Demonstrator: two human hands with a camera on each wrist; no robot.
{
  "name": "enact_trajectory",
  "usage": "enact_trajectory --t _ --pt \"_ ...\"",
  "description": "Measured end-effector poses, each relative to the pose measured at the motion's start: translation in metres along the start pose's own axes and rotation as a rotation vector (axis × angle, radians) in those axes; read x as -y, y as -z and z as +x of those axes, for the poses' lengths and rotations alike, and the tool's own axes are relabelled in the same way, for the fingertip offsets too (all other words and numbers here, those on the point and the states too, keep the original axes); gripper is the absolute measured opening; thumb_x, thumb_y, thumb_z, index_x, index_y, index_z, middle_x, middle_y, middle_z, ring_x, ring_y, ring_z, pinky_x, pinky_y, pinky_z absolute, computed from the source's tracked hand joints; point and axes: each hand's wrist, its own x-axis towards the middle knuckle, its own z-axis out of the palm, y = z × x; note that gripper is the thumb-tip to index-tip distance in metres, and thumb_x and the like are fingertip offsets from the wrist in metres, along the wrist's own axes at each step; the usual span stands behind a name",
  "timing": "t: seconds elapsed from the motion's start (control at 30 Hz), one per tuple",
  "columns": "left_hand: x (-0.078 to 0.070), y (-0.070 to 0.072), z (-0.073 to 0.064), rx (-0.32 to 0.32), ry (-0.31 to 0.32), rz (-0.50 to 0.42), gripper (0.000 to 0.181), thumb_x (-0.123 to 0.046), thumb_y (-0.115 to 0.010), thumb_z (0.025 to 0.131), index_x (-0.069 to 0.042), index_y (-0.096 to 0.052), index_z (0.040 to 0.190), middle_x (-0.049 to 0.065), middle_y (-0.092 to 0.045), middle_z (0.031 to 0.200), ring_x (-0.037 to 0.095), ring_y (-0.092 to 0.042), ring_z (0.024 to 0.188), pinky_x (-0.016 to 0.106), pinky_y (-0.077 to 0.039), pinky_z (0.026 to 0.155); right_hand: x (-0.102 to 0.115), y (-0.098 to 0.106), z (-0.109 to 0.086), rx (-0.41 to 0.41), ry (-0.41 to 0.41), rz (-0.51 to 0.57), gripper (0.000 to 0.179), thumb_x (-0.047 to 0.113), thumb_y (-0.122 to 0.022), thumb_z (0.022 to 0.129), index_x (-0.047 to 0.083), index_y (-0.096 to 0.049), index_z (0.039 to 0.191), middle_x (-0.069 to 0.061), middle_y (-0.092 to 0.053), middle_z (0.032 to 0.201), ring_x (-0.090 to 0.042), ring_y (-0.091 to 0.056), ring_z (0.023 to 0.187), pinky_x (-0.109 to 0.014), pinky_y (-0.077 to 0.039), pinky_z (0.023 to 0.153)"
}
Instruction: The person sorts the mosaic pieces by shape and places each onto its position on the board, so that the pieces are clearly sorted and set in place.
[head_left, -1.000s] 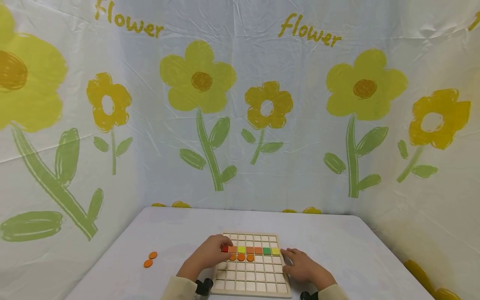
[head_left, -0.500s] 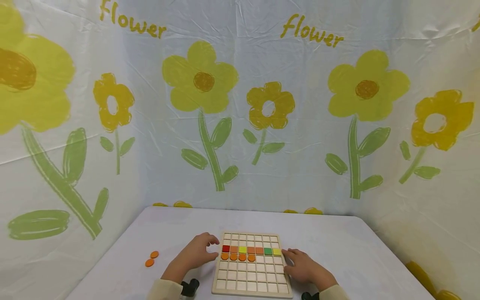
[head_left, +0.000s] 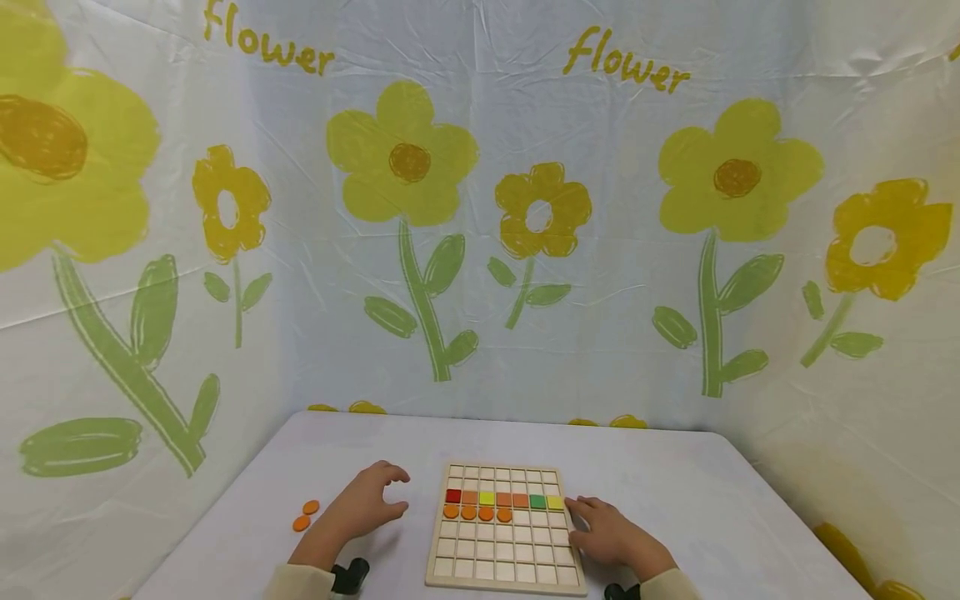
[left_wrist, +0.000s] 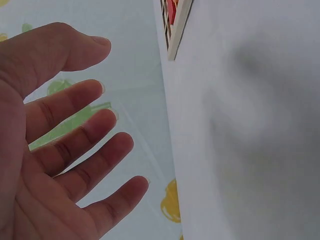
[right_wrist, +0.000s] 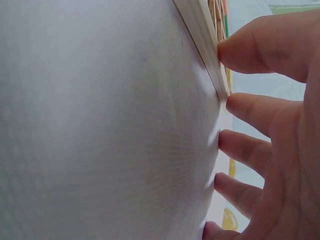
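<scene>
A wooden grid board (head_left: 506, 580) lies on the table. Across it runs a row of coloured squares, with a red square (head_left: 453, 496) at the left end and a green square (head_left: 537, 502) near the right. Just below that row sit several orange discs (head_left: 486, 514) in the left cells. My left hand (head_left: 365, 502) hovers left of the board, fingers apart and holding nothing; the left wrist view shows its loosely bent fingers (left_wrist: 95, 127). My right hand (head_left: 609, 533) rests at the board's right edge, its thumb and index fingertip against the wooden frame (right_wrist: 205, 45) in the right wrist view.
Two loose orange discs (head_left: 302, 522) lie on the white table (head_left: 660, 467), to the left of my left forearm. A curtain (head_left: 480, 333) printed with yellow flowers hangs behind the table and along both sides.
My left hand has let go of an orange disc in the leftmost cell below the red square and drawn back leftward, off the board. The right hand has stayed at the board's edge.
</scene>
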Motion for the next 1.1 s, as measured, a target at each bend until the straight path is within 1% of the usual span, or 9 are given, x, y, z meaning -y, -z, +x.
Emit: enact_trajectory --t 0.1,0.3,0.37,0.57,0.73,0.97,1.1 --pt "0.005 0.004 -0.004 -0.017 0.021 0.011 0.035 -0.022 -0.076 0.082 -0.011 -0.065 0.113 0.005 -0.060 0.118 0.031 -0.058 0.110 0.051 -0.048 0.092 0.000 0.000 -0.001 -0.001 -0.006 0.001 0.057 0.031 -0.060 0.086 0.010 -0.052 0.139 -0.019 -0.046 0.143 -0.047 -0.039 0.133 -0.065 -0.032 0.104" --pt "0.016 0.012 -0.012 -0.050 0.018 0.005 0.035 -0.019 -0.076 0.081 -0.010 -0.065 0.113 0.005 -0.060 0.118 0.033 -0.058 0.111 0.050 -0.049 0.090 -0.001 -0.001 -0.001 -0.002 -0.001 0.005 0.057 0.030 -0.061 0.086 0.010 -0.052 0.138 -0.019 -0.046 0.143 -0.047 -0.039 0.133 -0.065 -0.031 0.104" --pt "0.020 0.014 -0.014 -0.055 0.029 0.004 0.035 -0.019 -0.076 0.081 -0.010 -0.065 0.114 0.005 -0.059 0.119 0.033 -0.058 0.112 0.050 -0.048 0.090 -0.001 -0.001 0.000 -0.001 0.002 0.008 0.057 0.030 -0.061 0.086 0.010 -0.052 0.138 -0.019 -0.046 0.143 -0.047 -0.039 0.133 -0.065 -0.031 0.104" --pt "0.032 0.022 -0.019 -0.048 0.097 0.027 0.037 -0.020 -0.077 0.080 -0.011 -0.065 0.115 0.007 -0.059 0.120 0.032 -0.058 0.113 0.052 -0.048 0.092 -0.002 -0.001 0.000 0.003 0.002 0.005 0.056 0.030 -0.061 0.086 0.010 -0.052 0.138 -0.019 -0.046 0.143 -0.047 -0.039 0.133 -0.065 -0.031 0.104" --pt "0.041 0.030 -0.024 -0.046 0.118 0.035 0.038 -0.020 -0.077 0.080 -0.010 -0.065 0.115 0.007 -0.059 0.120 0.033 -0.057 0.114 0.053 -0.047 0.092 -0.001 0.000 0.000 0.002 0.006 0.003 0.056 0.030 -0.060 0.087 0.010 -0.052 0.138 -0.019 -0.046 0.143 -0.047 -0.039 0.132 -0.065 -0.031 0.105" --pt "0.051 0.036 -0.032 -0.036 0.160 0.056 0.040 -0.023 -0.078 0.080 -0.011 -0.065 0.116 0.008 -0.060 0.120 0.033 -0.057 0.115 0.054 -0.046 0.094 0.001 0.000 -0.002 0.001 0.002 0.007 0.056 0.030 -0.061 0.086 0.009 -0.053 0.138 -0.019 -0.046 0.142 -0.047 -0.039 0.133 -0.065 -0.031 0.105" --pt "0.058 0.039 -0.035 -0.034 0.162 0.063 0.041 -0.023 -0.078 0.079 -0.011 -0.064 0.115 0.006 -0.060 0.119 0.032 -0.057 0.114 0.053 -0.046 0.094 0.002 0.001 -0.002 0.002 0.004 0.009 0.056 0.030 -0.060 0.086 0.009 -0.053 0.138 -0.019 -0.046 0.142 -0.046 -0.039 0.133 -0.065 -0.031 0.105"
